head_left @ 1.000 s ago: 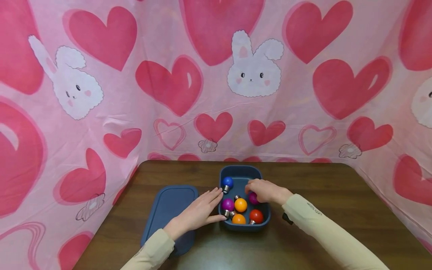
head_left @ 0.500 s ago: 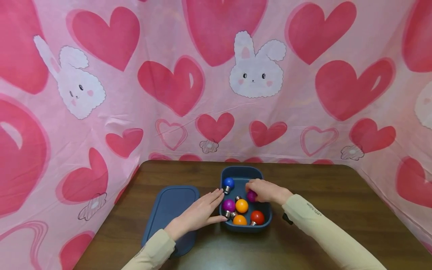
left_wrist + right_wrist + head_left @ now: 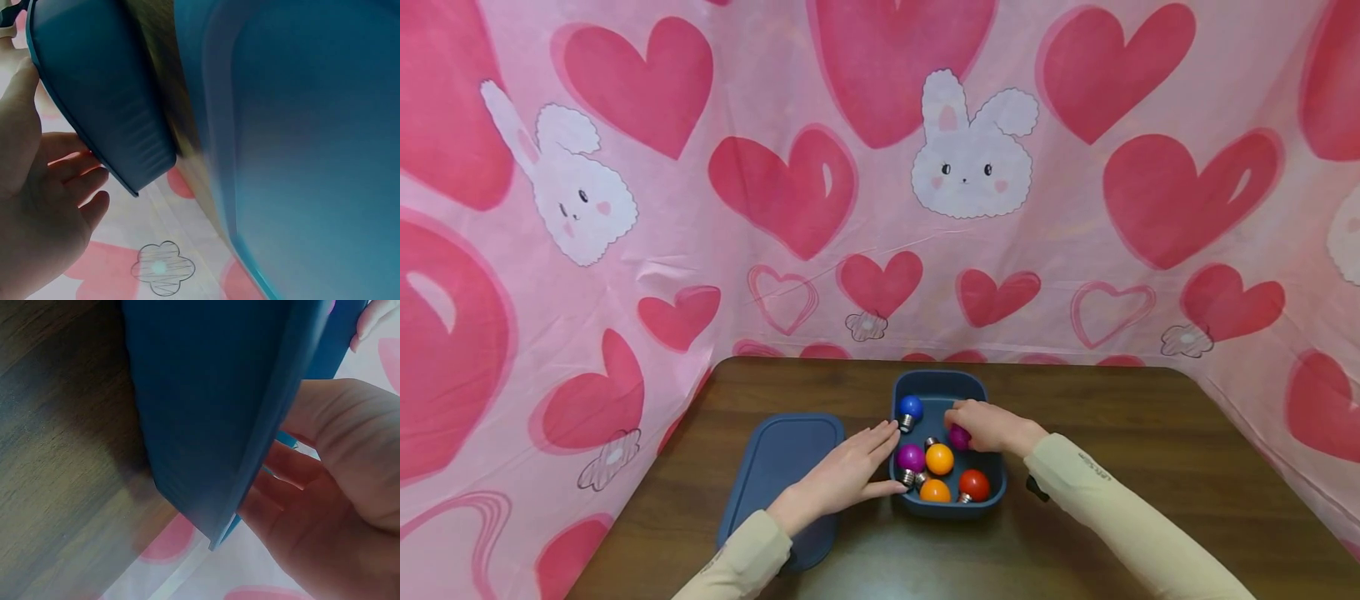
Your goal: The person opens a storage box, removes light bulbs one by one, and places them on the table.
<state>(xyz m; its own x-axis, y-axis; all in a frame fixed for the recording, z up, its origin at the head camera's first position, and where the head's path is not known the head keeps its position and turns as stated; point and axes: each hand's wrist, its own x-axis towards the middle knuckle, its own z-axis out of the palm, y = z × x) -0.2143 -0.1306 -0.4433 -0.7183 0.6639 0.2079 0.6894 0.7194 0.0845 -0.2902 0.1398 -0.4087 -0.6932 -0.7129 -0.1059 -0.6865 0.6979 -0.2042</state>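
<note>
A dark blue rectangular box (image 3: 949, 505) stands on the table with several small coloured light bulbs inside. My right hand (image 3: 991, 423) reaches over its right wall, fingers curled down around a purple bulb (image 3: 958, 437); those fingertips are partly hidden. In the right wrist view the same hand (image 3: 331, 469) bends over the rim. My left hand (image 3: 842, 468) lies along the left wall, its straight fingers and thumb at the rim. A blue bulb (image 3: 912, 407), another purple bulb (image 3: 912, 457), a yellow-orange bulb (image 3: 940, 459), an orange bulb (image 3: 935, 491) and a red bulb (image 3: 973, 484) lie inside.
A flat dark blue lid (image 3: 790, 450) lies on the wooden table (image 3: 1097, 433) left of the box, partly under my left forearm. A pink cloth with hearts and rabbits (image 3: 880, 208) hangs behind and at both sides.
The purple bulb at my right hand has shifted slightly left within the box. The whole head view has slid a little; both hands stay nearly where they were.
</note>
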